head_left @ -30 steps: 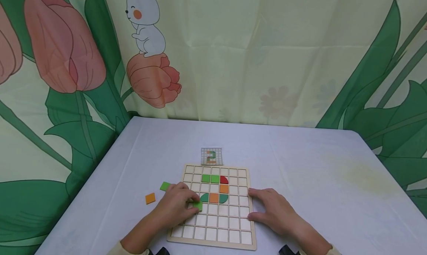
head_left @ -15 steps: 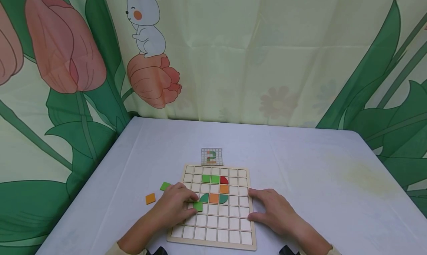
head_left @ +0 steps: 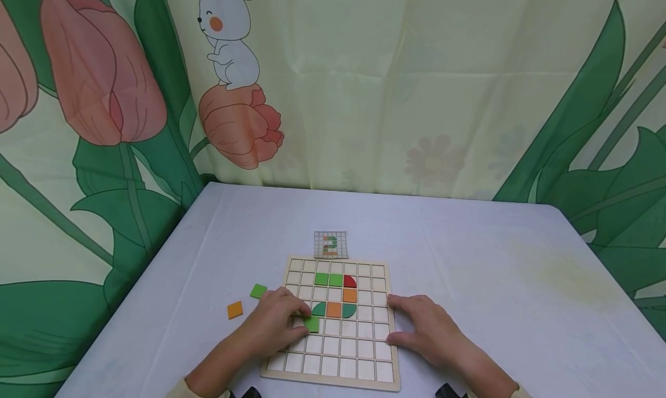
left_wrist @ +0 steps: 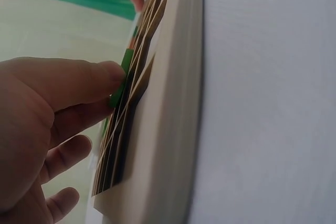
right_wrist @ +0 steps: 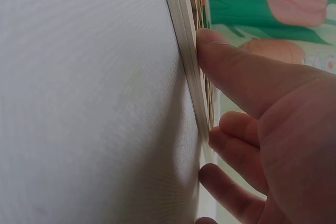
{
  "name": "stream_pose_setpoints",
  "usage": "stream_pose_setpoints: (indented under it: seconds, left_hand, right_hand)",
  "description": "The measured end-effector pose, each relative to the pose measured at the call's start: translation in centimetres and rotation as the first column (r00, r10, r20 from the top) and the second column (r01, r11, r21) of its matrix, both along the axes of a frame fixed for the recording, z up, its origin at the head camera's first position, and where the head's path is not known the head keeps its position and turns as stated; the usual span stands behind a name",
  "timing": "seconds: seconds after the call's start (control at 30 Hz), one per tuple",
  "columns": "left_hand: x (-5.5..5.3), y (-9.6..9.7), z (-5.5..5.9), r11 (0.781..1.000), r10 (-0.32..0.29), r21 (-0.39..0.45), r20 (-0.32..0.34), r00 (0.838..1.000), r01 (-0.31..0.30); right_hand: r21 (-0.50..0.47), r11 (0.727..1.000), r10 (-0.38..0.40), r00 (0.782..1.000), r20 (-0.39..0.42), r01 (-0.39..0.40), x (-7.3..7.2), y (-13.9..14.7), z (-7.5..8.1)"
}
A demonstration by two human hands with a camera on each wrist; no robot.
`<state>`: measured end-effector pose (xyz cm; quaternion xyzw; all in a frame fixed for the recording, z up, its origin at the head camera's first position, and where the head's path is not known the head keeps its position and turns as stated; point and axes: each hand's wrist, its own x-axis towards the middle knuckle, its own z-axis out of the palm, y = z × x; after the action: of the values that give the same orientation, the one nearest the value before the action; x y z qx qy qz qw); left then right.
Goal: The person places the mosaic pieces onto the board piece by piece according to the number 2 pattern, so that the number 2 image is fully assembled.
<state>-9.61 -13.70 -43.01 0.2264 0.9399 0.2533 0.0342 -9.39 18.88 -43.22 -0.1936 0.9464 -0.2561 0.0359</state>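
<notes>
Green tile (head_left: 311,324), pinched by the left hand (head_left: 281,321) just inward of the board's (head_left: 333,381) left edge, should be light, stiff, perhaps slippery: hold by opposite edges. The right hand (head_left: 429,331), fingers loosely spread, touches the board's right edge.

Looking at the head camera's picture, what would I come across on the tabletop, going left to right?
Loose orange tile → loose green tile → the person's left hand → the green tile it pinches → red rounded tile → the person's right hand.
</notes>
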Motion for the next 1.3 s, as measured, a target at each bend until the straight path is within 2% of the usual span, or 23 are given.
stream_pose_setpoints:
  seconds: [0.83, 1.3]
  left_hand:
    - [0.03, 0.07, -0.25, 0.999, -0.028, 0.031, -0.03, 0.999, 0.028]
    - [-0.01, 0.32, -0.36, 0.999, -0.031, 0.036, -0.018, 0.999, 0.032]
  right_hand:
    - [0.007, 1.0, 0.01, 1.0, -0.021, -0.01, 0.0, 0.1, -0.19]
    - [0.005, 1.0, 0.015, 0.999, -0.033, -0.015, 0.09, 0.28, -0.01]
